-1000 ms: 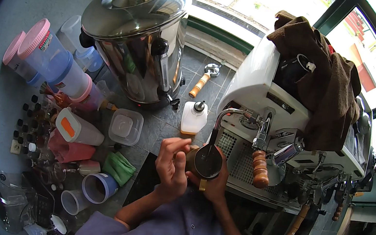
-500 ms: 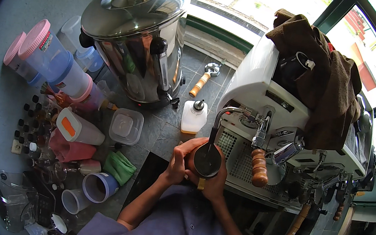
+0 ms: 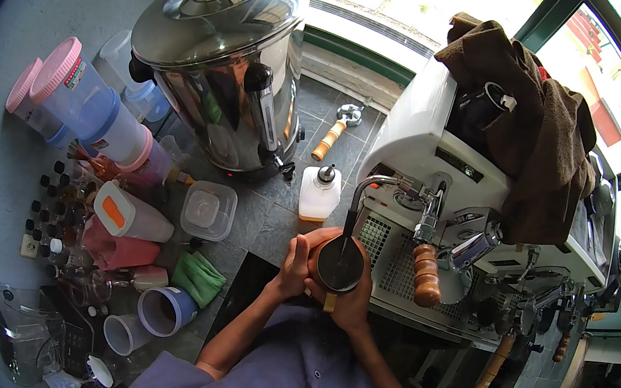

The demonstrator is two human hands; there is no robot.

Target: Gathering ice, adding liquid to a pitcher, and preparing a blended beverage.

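Between my palms is a milk pitcher (image 3: 339, 267), dark inside, with a gold-coloured handle (image 3: 330, 303) toward my body. My left hand (image 3: 290, 270) is closed round its left side, thumb pointing up. Round the right side and the front curls my right hand (image 3: 354, 305). A steam wand (image 3: 360, 195) bends down from the white espresso machine (image 3: 413, 121), its tip end inside the pitcher. The contents are too dark to make out. Just right of the wand, a portafilter with a turned wooden handle (image 3: 427, 276) sticks out over the drip grate (image 3: 401, 268).
A large steel urn (image 3: 221, 90) stands at the back left. Behind the pitcher are a squat white bottle (image 3: 319, 195) and a loose portafilter (image 3: 329, 138). Plastic tubs, a green cloth (image 3: 198, 279) and several small bottles crowd the left. A brown towel (image 3: 524, 130) drapes the machine.
My left thumb has shifted slightly and stands straighter beside the pitcher. The pitcher stays at the wand, with both hands round it.
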